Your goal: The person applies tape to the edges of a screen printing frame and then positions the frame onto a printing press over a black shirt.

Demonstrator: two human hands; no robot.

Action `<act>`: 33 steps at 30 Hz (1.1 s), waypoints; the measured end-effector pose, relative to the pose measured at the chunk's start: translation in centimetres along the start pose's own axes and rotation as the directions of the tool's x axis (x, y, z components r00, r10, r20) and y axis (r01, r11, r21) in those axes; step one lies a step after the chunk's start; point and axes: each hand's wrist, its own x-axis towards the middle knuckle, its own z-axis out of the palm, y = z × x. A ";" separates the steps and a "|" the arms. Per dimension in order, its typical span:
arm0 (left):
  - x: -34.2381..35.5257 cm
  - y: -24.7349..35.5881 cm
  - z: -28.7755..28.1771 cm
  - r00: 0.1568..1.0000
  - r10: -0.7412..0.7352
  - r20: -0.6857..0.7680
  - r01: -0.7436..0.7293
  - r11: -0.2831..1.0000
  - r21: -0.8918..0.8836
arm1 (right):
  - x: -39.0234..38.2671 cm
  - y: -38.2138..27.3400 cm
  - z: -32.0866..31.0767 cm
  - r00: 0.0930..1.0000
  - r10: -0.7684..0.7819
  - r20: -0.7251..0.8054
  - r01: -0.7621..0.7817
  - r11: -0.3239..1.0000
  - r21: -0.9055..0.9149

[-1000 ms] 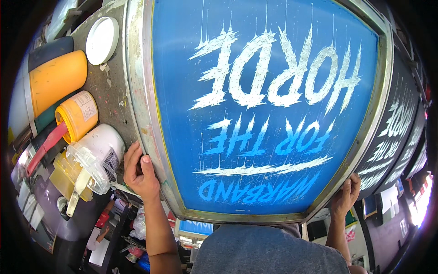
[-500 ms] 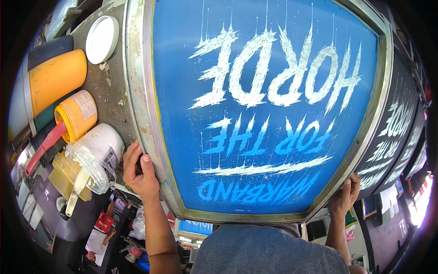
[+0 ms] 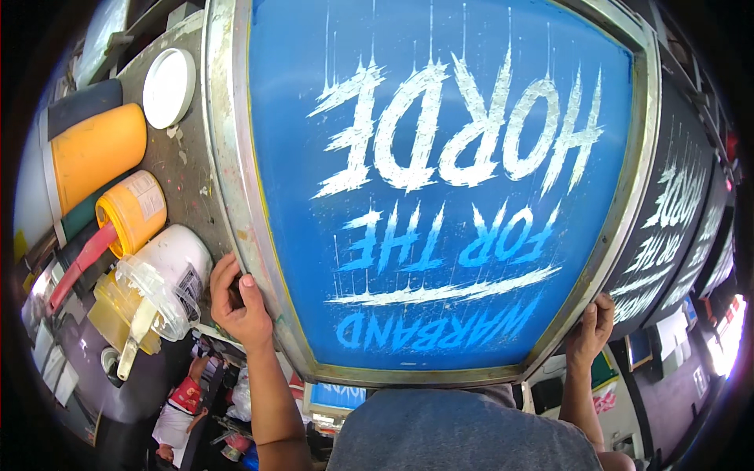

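A large screen printing frame (image 3: 236, 169) with metal sides fills the middle of the view. Its blue mesh (image 3: 448, 318) carries jagged white and light-blue lettering, upside down from where I stand. My left hand (image 3: 242, 306) grips the frame's left side near the front corner, fingers curled and thumb up against the edge. On the opposite side, my right hand (image 3: 591, 330) holds the right edge near its front corner. Parts of the fingers on both hands are hidden by the frame.
Left of the frame, an orange tub (image 3: 133, 212) with a red-handled tool, a white tub (image 3: 177, 267), a paint-smeared clear container (image 3: 145, 302) and a round white lid (image 3: 169, 88) sit close by. Dark printed panels (image 3: 667, 235) line the right. Another person (image 3: 181, 412) appears at lower left.
The view has shifted slightly, so the frame's upper part sits further left and the tubs a little lower. Both hands keep their hold on the frame.
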 end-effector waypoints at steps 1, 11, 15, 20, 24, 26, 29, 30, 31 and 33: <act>0.0 0.0 0.0 1.000 -0.014 -0.003 0.014 1.000 -0.001 | 0.0 0.0 0.1 1.000 -0.013 0.002 0.013 1.000 -0.003; 0.0 -0.2 0.1 1.000 0.022 -0.017 -0.021 0.999 0.027 | 0.0 -0.4 0.6 0.999 -0.039 -0.021 0.039 0.999 -0.024; -0.2 -0.4 0.0 1.000 0.017 -0.020 -0.016 0.999 0.040 | 0.0 -0.7 0.7 0.999 -0.033 -0.001 0.033 0.999 -0.028; -0.1 -0.6 0.1 1.000 0.015 -0.026 -0.015 1.000 0.024 | 0.0 -1.1 0.9 1.000 -0.014 -0.010 0.014 1.000 -0.015; -0.1 -0.7 0.0 0.999 0.039 -0.014 -0.038 0.998 0.048 | -0.1 -1.2 1.1 1.000 -0.006 -0.015 0.006 1.000 0.020; -0.2 -0.7 -0.1 0.999 0.019 -0.027 -0.018 0.999 0.051 | -0.1 -1.4 1.2 0.999 -0.014 -0.035 0.015 0.999 0.030; -0.2 -0.8 -0.3 0.998 0.058 -0.031 -0.052 0.985 0.165 | 0.1 -1.7 1.4 0.999 -0.008 -0.038 0.008 1.000 -0.011; -0.2 -0.8 -0.4 0.999 0.041 -0.032 -0.036 0.988 0.152 | 0.1 -1.8 1.4 0.999 -0.006 -0.047 0.006 1.000 -0.004; -0.2 -0.8 -0.3 0.999 0.017 -0.027 -0.013 0.990 0.143 | 0.2 -2.0 1.3 1.000 -0.004 -0.024 0.003 1.000 -0.023; 0.0 -0.7 -0.3 0.999 0.036 -0.027 -0.032 0.993 0.114 | 0.3 -2.1 1.4 1.000 -0.010 -0.013 0.010 1.000 -0.002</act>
